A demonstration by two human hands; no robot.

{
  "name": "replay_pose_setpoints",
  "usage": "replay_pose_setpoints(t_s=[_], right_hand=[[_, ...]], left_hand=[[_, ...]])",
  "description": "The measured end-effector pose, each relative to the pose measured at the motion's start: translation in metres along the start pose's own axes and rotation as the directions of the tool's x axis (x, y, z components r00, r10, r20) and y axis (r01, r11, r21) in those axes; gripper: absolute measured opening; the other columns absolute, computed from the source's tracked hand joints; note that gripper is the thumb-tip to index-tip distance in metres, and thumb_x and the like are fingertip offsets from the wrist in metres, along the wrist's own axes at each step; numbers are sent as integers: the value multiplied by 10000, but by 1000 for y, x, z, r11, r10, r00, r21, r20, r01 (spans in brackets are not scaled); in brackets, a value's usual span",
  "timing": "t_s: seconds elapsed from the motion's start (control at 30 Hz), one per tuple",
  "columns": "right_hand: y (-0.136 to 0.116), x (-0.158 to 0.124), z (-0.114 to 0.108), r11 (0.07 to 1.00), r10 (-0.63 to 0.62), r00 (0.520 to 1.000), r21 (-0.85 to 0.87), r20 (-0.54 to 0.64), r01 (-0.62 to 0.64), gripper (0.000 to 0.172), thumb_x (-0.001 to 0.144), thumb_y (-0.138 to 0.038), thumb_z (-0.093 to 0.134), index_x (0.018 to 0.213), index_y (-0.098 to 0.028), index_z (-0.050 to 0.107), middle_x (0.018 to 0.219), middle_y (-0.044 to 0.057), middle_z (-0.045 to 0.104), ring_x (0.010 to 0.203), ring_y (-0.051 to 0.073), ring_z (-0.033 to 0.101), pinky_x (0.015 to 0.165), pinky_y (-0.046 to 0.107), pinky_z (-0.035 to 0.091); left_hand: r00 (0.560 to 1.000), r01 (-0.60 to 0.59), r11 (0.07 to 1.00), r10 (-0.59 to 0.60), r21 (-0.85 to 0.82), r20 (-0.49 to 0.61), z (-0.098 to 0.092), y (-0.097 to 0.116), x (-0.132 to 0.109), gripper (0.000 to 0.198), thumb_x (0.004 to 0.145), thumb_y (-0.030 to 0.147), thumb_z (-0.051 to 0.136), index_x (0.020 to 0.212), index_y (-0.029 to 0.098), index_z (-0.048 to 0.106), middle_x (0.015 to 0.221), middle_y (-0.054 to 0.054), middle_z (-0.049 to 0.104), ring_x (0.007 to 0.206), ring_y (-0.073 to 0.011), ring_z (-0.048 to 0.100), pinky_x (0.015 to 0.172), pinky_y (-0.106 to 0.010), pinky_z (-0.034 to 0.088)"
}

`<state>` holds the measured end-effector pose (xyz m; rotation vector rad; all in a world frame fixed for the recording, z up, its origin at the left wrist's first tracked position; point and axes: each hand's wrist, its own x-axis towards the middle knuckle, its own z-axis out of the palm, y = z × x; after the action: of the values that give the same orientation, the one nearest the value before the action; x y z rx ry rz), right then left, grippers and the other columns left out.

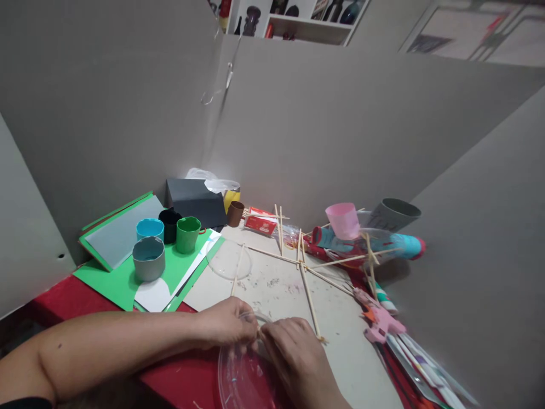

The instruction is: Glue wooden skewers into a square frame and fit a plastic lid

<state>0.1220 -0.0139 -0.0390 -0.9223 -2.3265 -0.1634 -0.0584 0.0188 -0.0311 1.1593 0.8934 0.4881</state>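
My left hand and my right hand meet fingertip to fingertip near the board's front edge. Both are closed in a pinch; a small pale tip shows between them, but what they grip is mostly hidden. A thin wooden stick runs down toward my left hand. Just right of my right hand ends another stick, its tip bound with something yellowish. These sticks belong to a frame joined by a far crosswise stick. Under my hands lies a clear round plastic piece.
Left, paper cups in grey, blue, black and green stand on green sheets. Right are a pink cup, a grey cup, a pink glue gun and pens. A pale board covers the red table.
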Motion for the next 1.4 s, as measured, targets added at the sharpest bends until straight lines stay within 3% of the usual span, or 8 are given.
replay_pose_setpoints(t_s=[0.27, 0.43, 0.53, 0.7, 0.83, 1.13, 1.27, 1.4], right_hand=[[-5, -3, 4, 998, 50, 997, -31, 59, -48, 221, 960, -148, 390, 800, -192, 536, 673, 24, 566, 629, 186, 477, 636, 311, 289], [-8, -3, 1, 989, 149, 978, -14, 149, -149, 189, 949, -167, 412, 793, -198, 514, 698, 28, 579, 635, 186, 494, 629, 308, 328], [-7, -1, -4, 943, 263, 935, 141, 237, -302, 175, 945, -196, 429, 792, -203, 513, 727, 25, 596, 655, 169, 528, 626, 287, 374], [-5, 5, -13, 775, 394, 837, 352, 380, -525, 213, 953, -248, 430, 768, -206, 526, 718, 6, 595, 639, 138, 532, 613, 254, 403], [-5, 9, -18, 692, 424, 780, 391, 461, -607, 230, 952, -283, 439, 760, -199, 534, 703, -4, 584, 628, 129, 502, 606, 245, 385], [-6, 12, -24, 573, 434, 709, 437, 556, -694, 260, 932, -348, 468, 742, -184, 535, 677, -18, 507, 628, 124, 434, 578, 238, 348], [1, 9, -34, 478, 475, 692, 501, 543, -721, 257, 920, -390, 496, 774, -182, 540, 670, -26, 460, 612, 116, 404, 560, 233, 341], [11, 5, -46, 428, 579, 708, 589, 404, -686, 258, 903, -426, 534, 791, -194, 546, 656, -34, 428, 579, 108, 380, 523, 221, 335]], left_hand=[[1000, -15, 998, 14, 56, 20, 0, 3, -3, 55, 600, 182, 531, 621, 155, 575, 531, 28, 579, 373, -69, 438, 391, -191, 339], [998, -39, 996, 35, 84, 56, -2, 4, -4, 57, 635, 196, 551, 644, 150, 583, 547, 28, 582, 397, -65, 443, 417, -192, 349], [997, -43, 995, 38, 88, 63, -2, 7, -4, 71, 667, 214, 561, 671, 148, 585, 549, 30, 573, 402, -58, 434, 417, -185, 346], [996, -5, 997, -3, 82, 89, -3, 9, -4, 112, 681, 256, 580, 706, 147, 583, 584, 19, 595, 398, -62, 442, 372, -175, 323], [992, 5, 998, -13, 64, 129, -4, 7, -1, 125, 670, 260, 591, 702, 140, 593, 605, 9, 613, 403, -63, 452, 352, -166, 316], [985, 30, 999, -32, 13, 168, -5, 8, -2, 118, 621, 219, 586, 710, 143, 600, 582, 15, 621, 387, -57, 422, 347, -172, 275], [985, 36, 999, -35, -7, 168, -6, 7, -1, 113, 622, 200, 597, 718, 140, 601, 561, 20, 621, 350, -44, 362, 338, -179, 224], [990, 21, 998, -13, -52, 139, -9, 4, 3, 96, 640, 198, 602, 715, 137, 605, 590, 11, 638, 328, -41, 351, 328, -186, 232]])
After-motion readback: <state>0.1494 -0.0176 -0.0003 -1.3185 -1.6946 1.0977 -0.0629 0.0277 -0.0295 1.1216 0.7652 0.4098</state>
